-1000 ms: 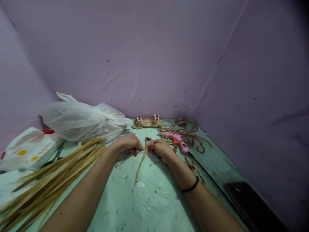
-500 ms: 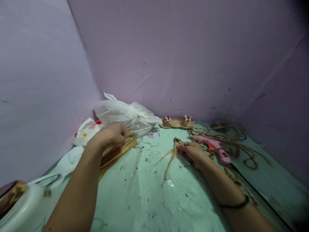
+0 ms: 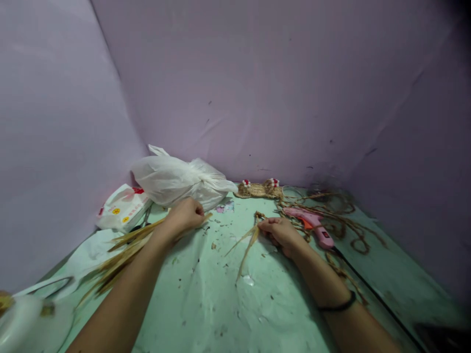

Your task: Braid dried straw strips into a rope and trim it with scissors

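My left hand (image 3: 186,215) pinches one strip from the straw bundle (image 3: 121,250), right hand (image 3: 277,229) clamps the braid end (image 3: 253,233); loosen and I'd expect unravelling.

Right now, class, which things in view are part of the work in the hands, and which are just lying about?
In use:
left hand closed on the bundle of dry strips
right hand pinching the half-made braid

Lying about:
pink glue gun
white plastic bag
woven piece with red and white beads
loose twisted cord
white packet
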`<state>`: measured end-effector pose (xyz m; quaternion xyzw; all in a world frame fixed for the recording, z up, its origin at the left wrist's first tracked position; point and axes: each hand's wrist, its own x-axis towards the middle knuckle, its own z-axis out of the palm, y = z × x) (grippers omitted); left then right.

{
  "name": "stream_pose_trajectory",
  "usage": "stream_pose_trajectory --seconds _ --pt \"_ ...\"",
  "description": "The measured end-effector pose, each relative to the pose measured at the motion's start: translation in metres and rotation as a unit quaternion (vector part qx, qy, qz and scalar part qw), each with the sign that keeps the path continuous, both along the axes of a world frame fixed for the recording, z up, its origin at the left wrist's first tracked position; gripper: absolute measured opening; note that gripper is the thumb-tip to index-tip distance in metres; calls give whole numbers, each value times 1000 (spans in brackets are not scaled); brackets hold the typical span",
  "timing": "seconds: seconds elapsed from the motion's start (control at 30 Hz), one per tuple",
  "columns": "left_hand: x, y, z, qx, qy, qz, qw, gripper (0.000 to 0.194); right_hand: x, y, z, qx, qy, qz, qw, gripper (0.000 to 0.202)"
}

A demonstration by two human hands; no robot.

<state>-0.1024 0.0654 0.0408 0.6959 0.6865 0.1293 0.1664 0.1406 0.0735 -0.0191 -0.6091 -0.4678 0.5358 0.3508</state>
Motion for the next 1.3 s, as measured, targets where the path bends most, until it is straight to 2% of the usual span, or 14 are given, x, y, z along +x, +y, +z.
stream_pose_trajectory --seconds 0.1,0.2,0.3,0.37,0.47,0.57,0.67,0.83,0.97,1.2,1.3 --pt "36 7 -4 -7 -54 -48 997 16 1 0 0 2 19 8 1000 10" --pt "78 15 -10 11 6 -50 999 15 2 0 2 7 33 8 999 10" --pt "102 21 -17 6 43 -58 997 17 2 0 3 10 51 7 999 10" --pt "105 25 -22 -15 9 -83 996 18 2 1 3 10 59 5 998 10" --pt "100 28 -30 -66 -92 -109 988 20 2 2 3 13 65 11 998 10" --pt "98 28 -33 -123 -182 -94 971 21 2 2 1 19 68 16 997 11" --pt "99 27 -33 -163 -211 -64 962 19 2 2 0 21 70 13 997 9" --pt "95 29 -33 -183 -211 -104 955 19 3 2 3 13 57 18 998 12" --pt "95 32 -38 -121 -174 -86 974 19 4 2 4 6 61 23 998 11" --pt "103 27 -41 -64 -67 -128 987 17 5 3 2 -3 53 24 998 13" --pt "102 26 -40 -52 -46 -120 990 17 5 3 2 -3 53 25 998 13"
